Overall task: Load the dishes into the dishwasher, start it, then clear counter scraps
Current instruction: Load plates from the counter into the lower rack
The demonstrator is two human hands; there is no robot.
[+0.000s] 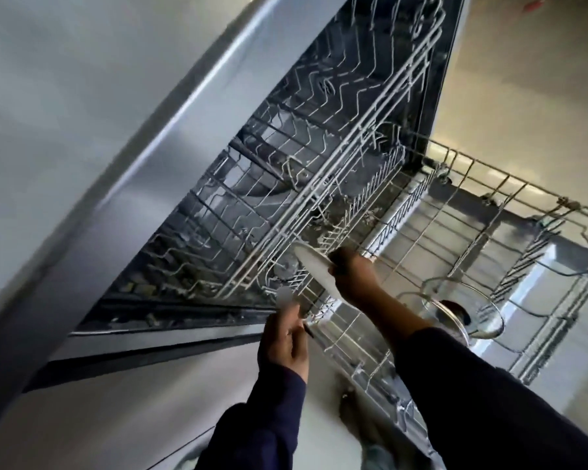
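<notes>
- Right hand [352, 276]: its grip is clamped on the near edge of a white plate [314, 269], thumb over the rim.
- Plate: held on edge, tilted, its long axis running from the hand up and away toward the dishwasher [286, 184] tub. It sits over the inner end of the pulled-out lower rack [489, 212], among the upright tines [370, 195]. Whether the rim already touches a tine cannot be told.
- Relation governing the next move: the plate lies just ahead of the right grip and roughly in line with the tine rows, so seating it likely calls for a short lowering, edge first, into a slot.
- Left hand [284, 340]: nearer the wearer, beside the rack's front corner. Its grip is closed in a pinch on a thin dark item [309, 332], too small to identify.
- Glass lid [462, 308]: lying in the rack to the right, well apart from the plate.
- Judgement: loading is at an early stage; the rack is mostly bare.
</notes>
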